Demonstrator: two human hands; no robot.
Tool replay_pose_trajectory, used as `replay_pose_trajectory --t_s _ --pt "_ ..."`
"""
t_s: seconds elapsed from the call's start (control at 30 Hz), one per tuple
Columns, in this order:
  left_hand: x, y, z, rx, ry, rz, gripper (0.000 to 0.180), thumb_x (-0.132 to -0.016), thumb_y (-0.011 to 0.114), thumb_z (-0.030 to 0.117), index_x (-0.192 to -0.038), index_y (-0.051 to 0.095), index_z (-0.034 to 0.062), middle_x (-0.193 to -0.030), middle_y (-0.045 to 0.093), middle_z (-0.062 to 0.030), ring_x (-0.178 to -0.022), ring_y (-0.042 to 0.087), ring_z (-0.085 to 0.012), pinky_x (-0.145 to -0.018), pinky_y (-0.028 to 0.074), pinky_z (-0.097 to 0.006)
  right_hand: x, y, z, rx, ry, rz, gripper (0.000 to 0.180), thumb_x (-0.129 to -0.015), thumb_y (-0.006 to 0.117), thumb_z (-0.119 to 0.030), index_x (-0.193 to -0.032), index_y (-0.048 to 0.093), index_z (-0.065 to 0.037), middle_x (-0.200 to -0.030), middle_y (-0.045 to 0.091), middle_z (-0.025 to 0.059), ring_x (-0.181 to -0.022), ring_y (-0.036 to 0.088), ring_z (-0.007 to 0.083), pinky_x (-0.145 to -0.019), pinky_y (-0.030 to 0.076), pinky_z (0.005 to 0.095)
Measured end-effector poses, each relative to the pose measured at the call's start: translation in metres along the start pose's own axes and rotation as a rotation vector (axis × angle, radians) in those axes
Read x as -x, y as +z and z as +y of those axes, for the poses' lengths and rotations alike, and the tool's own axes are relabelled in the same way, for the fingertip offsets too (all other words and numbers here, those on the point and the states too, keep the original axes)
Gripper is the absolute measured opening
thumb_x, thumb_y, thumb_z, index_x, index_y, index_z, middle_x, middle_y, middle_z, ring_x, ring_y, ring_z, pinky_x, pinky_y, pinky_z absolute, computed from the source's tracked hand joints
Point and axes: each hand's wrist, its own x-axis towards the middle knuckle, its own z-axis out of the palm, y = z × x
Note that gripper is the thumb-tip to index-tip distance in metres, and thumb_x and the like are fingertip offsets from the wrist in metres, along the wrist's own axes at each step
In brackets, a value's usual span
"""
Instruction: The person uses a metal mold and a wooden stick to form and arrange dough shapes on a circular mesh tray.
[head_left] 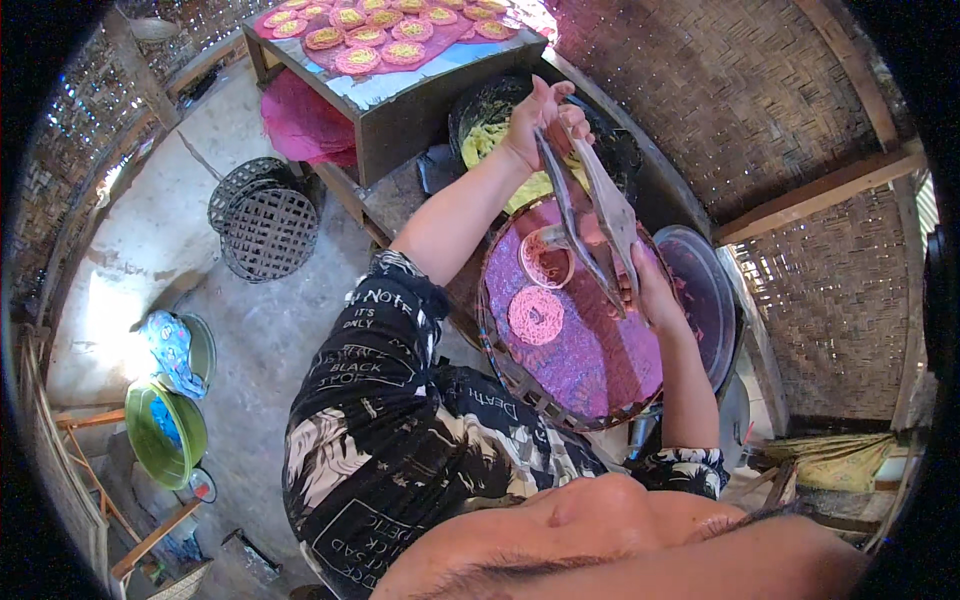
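Note:
Both my hands are closed on a wooden press (610, 215) with two long flat arms. My left hand (545, 122) grips its far end. My right hand (652, 288) is wrapped around the nearer part, its fingers partly hidden by the wood. Between the arms, a short cylinder sits over a ring mould (547, 268) holding pink strands. Beside the mould lies a flat round disc of pink strands (536, 315). Both rest on a round tray (590, 375) lined with a purple patterned sheet, across my lap.
Beyond my left hand, a dark basin (500, 100) holds yellow dough (483, 142). A low table (400, 100) carries several pink-and-yellow discs (365, 37). A round translucent tub (705, 300) stands right of the tray. Woven baskets (268, 232) and a green basin (165, 440) are at left.

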Motion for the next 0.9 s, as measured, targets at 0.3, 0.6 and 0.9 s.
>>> replay_pose_trajectory --t_s 0.3,0.6,0.9 --pt "0.012 -0.008 -0.038 0.092 -0.028 0.155 0.042 -0.074 0.052 0.055 -0.091 0.048 0.0168 -0.054 0.044 -0.0005 -0.059 0.052 -0.0223 -0.067 0.042 -0.042 0.034 -0.008 -0.003 0.147 0.027 0.116 0.060 -0.084 0.034 -0.053 -0.085 0.058 0.002 -0.060 0.055 0.0080 -0.045 0.051 0.0146 -0.039 0.042 0.0274" --pt "0.036 0.017 -0.007 -0.083 -0.034 0.374 0.053 -0.069 0.051 0.062 -0.089 0.050 0.0128 -0.050 0.042 0.0013 -0.051 0.049 -0.0191 -0.060 0.044 -0.037 0.023 0.014 0.012 0.137 0.084 -0.002 0.059 -0.084 0.037 -0.050 -0.085 0.059 0.005 -0.058 0.054 0.0083 -0.046 0.052 0.0155 -0.040 0.041 0.0286" --pt "0.005 0.002 0.016 -0.099 -0.044 0.006 0.072 -0.072 0.038 0.067 -0.114 0.045 0.0093 -0.064 0.052 -0.0041 -0.069 0.054 -0.0207 -0.073 0.043 -0.036 0.010 0.015 -0.003 0.308 -0.225 0.259 0.051 -0.083 0.043 -0.046 -0.072 0.056 0.001 -0.053 0.049 0.0033 -0.043 0.045 0.0117 -0.039 0.035 0.0269"
